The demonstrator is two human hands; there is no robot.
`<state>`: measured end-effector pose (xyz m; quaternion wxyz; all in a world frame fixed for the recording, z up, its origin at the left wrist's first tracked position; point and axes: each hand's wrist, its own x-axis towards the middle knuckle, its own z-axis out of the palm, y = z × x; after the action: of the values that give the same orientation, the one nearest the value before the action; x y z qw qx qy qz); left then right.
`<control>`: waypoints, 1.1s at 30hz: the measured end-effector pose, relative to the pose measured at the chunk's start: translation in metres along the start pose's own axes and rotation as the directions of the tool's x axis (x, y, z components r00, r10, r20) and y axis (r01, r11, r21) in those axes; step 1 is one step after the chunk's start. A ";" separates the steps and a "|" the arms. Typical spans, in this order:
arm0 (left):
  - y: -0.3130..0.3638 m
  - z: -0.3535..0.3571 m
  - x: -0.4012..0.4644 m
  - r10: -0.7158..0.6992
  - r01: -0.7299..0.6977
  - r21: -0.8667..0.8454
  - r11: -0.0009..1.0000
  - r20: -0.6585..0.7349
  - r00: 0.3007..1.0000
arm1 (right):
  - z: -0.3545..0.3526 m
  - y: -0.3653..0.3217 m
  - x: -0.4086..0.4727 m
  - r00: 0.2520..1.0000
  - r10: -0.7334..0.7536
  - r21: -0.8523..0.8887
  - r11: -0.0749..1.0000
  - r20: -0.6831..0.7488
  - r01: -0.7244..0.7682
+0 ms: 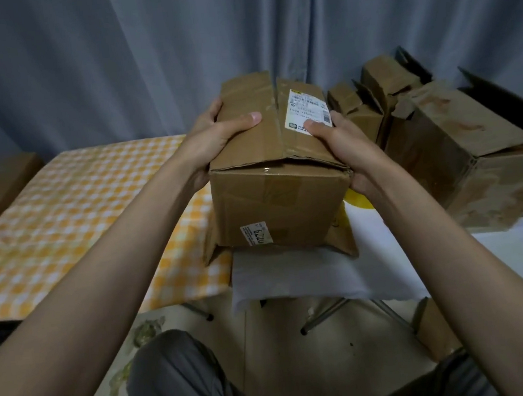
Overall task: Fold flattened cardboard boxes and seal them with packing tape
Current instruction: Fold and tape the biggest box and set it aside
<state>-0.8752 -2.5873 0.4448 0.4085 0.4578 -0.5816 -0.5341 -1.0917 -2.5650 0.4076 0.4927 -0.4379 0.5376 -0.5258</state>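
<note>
partial digits "622" on cardboard box (279, 176) front sticker (256, 233), top label (308, 112) print illegible

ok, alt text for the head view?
Both hands, left and right, grip a brown cardboard box by its sides, thumbs pressing its two top flaps shut, above a white-covered table. More open brown boxes sit at right.

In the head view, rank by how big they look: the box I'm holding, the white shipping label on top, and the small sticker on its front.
1. Box
2. Shipping label
3. Front sticker, only slightly smaller than the label; it sits nearer the camera, so real sizes are unsure.
</note>
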 end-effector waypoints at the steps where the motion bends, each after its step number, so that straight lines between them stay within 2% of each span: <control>1: 0.001 0.003 0.002 0.002 -0.002 0.049 0.999 -0.008 1.000 | -0.001 0.003 0.000 1.000 0.008 -0.066 0.998 -0.006 -0.008; 3: 0.001 0.014 0.011 0.024 -0.024 0.177 0.984 -0.001 1.000 | -0.006 0.011 0.002 1.000 0.006 -0.271 0.962 -0.027 -0.013; 5: -0.001 0.025 0.019 0.056 -0.063 0.271 0.961 0.030 0.998 | -0.014 0.015 0.004 0.995 -0.096 -0.536 0.842 -0.031 0.065; 6: -0.003 0.027 0.024 0.063 -0.068 0.284 0.956 0.029 0.998 | -0.015 0.014 0.002 0.987 -0.158 -0.610 0.784 -0.017 0.115; 10: -0.008 0.019 0.031 0.076 -0.065 0.203 0.977 -0.047 0.996 | 0.004 0.001 -0.014 0.953 -0.285 -0.603 0.745 0.099 0.286; 13: -0.013 0.009 0.028 0.055 -0.017 0.295 0.955 -0.122 0.991 | 0.017 0.001 -0.020 0.960 -0.256 -0.594 0.758 0.113 0.271; 15: -0.014 0.007 0.023 0.076 -0.037 0.307 0.951 -0.116 0.990 | 0.018 0.004 -0.023 0.964 -0.241 -0.631 0.731 0.115 0.258; 18: -0.019 0.003 0.011 0.106 -0.094 0.146 0.985 -0.078 0.991 | 0.013 0.010 -0.023 0.963 -0.233 -0.660 0.703 0.136 0.263; 20: -0.037 -0.011 -0.002 0.142 -0.132 0.066 0.989 -0.169 0.975 | 0.009 0.013 -0.018 0.965 -0.218 -0.644 0.720 0.144 0.258; 21: -0.052 -0.022 -0.010 0.175 -0.147 0.135 0.980 -0.233 0.956 | 0.008 0.013 -0.016 0.967 -0.212 -0.634 0.730 0.144 0.254; 22: -0.070 -0.034 -0.019 0.204 -0.132 0.264 0.955 -0.266 0.942 | 0.007 0.014 -0.014 0.967 -0.210 -0.629 0.735 0.142 0.252; 23: -0.089 -0.047 -0.028 0.206 -0.094 0.407 0.908 -0.240 0.949 | 0.007 0.014 -0.012 0.968 -0.209 -0.627 0.738 0.140 0.250; 25: -0.123 -0.065 -0.047 0.055 0.012 0.598 0.802 -0.094 0.994 | 0.007 0.015 -0.010 0.969 -0.205 -0.622 0.743 0.137 0.246; 27: -0.144 -0.071 -0.057 -0.050 0.024 0.705 0.709 0.016 0.999 | 0.006 0.015 -0.008 0.971 -0.197 -0.616 0.751 0.135 0.238; 31: -0.156 -0.060 -0.059 0.111 -0.061 0.835 0.547 0.000 0.994 | 0.005 0.013 -0.009 0.970 -0.195 -0.604 0.759 0.147 0.244; 33: -0.157 -0.059 -0.061 0.217 -0.158 0.871 0.466 0.060 0.974 | 0.001 0.011 -0.008 0.966 -0.212 -0.584 0.770 0.146 0.257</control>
<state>-0.7877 -2.5443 0.2954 0.1938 0.5500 -0.8055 -0.1051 -1.0893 -2.5564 0.3977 0.2787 -0.6530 0.5989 -0.3705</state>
